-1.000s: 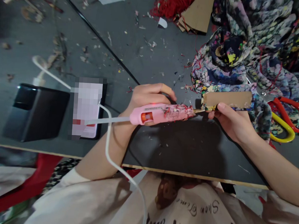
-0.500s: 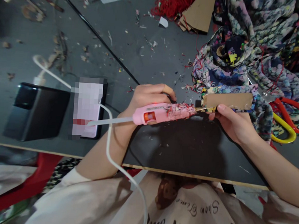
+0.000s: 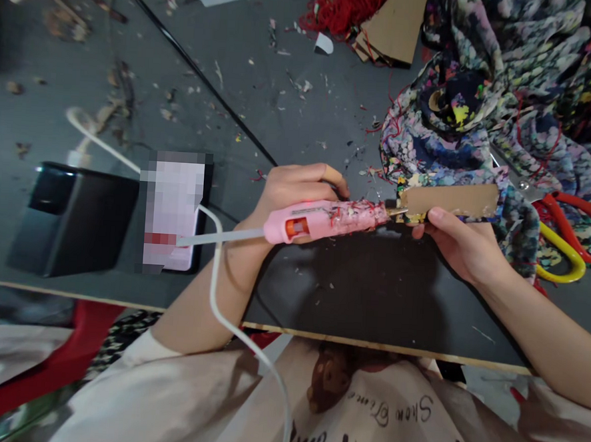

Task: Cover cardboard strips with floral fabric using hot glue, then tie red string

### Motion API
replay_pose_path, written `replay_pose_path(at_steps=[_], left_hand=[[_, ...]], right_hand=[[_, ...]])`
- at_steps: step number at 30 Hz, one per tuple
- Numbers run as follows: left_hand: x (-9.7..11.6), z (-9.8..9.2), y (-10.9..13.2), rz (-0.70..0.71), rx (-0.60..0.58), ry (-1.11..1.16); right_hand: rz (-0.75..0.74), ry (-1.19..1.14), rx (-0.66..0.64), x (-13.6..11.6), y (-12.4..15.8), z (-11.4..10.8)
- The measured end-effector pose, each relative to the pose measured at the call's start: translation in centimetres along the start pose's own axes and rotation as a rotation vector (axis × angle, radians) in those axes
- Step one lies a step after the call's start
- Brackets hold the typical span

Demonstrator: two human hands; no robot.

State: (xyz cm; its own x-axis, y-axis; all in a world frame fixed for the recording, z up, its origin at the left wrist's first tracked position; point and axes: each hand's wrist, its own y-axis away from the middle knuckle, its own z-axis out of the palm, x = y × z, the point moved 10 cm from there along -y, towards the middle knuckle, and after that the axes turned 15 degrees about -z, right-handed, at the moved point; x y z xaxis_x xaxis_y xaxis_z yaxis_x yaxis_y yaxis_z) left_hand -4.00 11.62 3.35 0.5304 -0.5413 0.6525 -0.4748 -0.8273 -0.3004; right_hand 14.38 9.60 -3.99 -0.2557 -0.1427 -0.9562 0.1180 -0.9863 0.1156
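My left hand is closed round a pink hot glue gun, its nozzle end crusted with glue and red thread bits. A translucent glue stick sticks out of its back end. The metal tip meets the left end of a cardboard strip, near its lower corner. Patterned fabric edges the strip on several sides. My right hand pinches the strip from below, thumb on top; the fingers beneath are mostly hidden. Behind the strip lies bunched floral fabric.
Scissors with red and yellow handles lie at the right. A phone, a black box and a white cable are at the left. Red thread and cardboard pieces sit at the back among scattered scraps.
The glue gun's tip has shifted slightly up along the left end of the cardboard strip. My right hand keeps nearly the same position.
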Motion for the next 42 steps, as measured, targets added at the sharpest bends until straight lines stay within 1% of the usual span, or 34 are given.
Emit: replay_pose_path(at_steps=[8, 13, 19, 23, 27, 30, 34, 37, 42], left_hand=[[0.5, -0.5, 0.2, 0.115, 0.055, 0.026], [0.5, -0.5, 0.0, 0.081, 0.049, 0.001], [0.7, -0.7, 0.1, 0.114, 0.071, 0.046], [0.6, -0.6, 0.1, 0.119, 0.067, 0.060], [0.9, -0.8, 0.1, 0.135, 0.076, 0.073], [0.8, -0.8, 0.0, 0.104, 0.072, 0.067], [0.1, -0.8, 0.0, 0.037, 0.072, 0.054], [-0.2, -0.7, 0.0, 0.021, 0.067, 0.052], [0.4, -1.0, 0.1, 0.073, 0.099, 0.043]], right_hand=[[0.000, -0.014, -0.005, 0.0, 0.0, 0.2], [0.001, -0.037, -0.002, 0.1, 0.1, 0.1], [-0.008, 0.024, -0.041, 0.3, 0.2, 0.0], [-0.014, 0.006, -0.057, 0.3, 0.2, 0.1], [-0.007, 0.005, -0.050, 0.3, 0.3, 0.0], [-0.006, 0.007, -0.046, 0.2, 0.2, 0.1], [-0.004, -0.011, -0.046, 0.1, 0.2, 0.3], [0.005, -0.017, -0.047, 0.1, 0.1, 0.4], [0.001, -0.039, -0.055, 0.1, 0.2, 0.5]])
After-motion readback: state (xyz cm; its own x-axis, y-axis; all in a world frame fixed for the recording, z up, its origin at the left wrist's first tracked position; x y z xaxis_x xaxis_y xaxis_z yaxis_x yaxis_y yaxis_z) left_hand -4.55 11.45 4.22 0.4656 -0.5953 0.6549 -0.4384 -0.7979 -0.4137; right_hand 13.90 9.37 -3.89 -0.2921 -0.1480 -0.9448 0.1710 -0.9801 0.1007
